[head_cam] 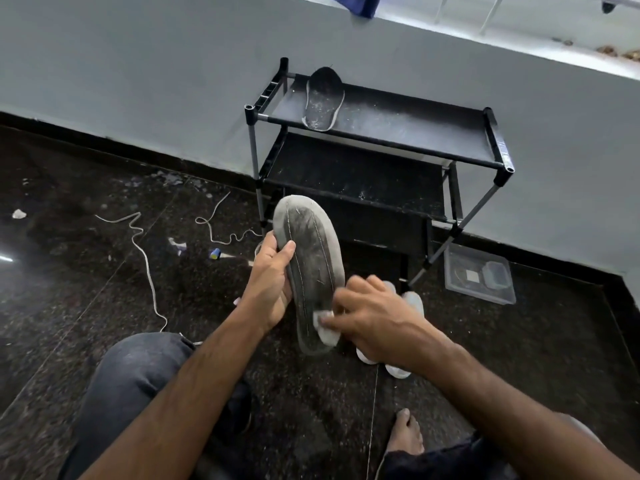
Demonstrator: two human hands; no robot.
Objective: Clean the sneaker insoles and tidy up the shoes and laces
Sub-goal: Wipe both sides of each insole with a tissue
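A dusty grey insole (313, 268) is held upright above the floor, a second insole (323, 98) lying on the rack's (415, 126) top shelf, white laces (145, 251) strewn left.

Head-worn view — looking down, close over hands (311, 306)

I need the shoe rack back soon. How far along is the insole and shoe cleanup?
Partway. One insole already lies on the rack, though still speckled. In hand: the left hand grips the second insole while the right hand rubs it with a small white wipe. Left: two laces lie loose on the floor, and the white sneakers sit unlaced.
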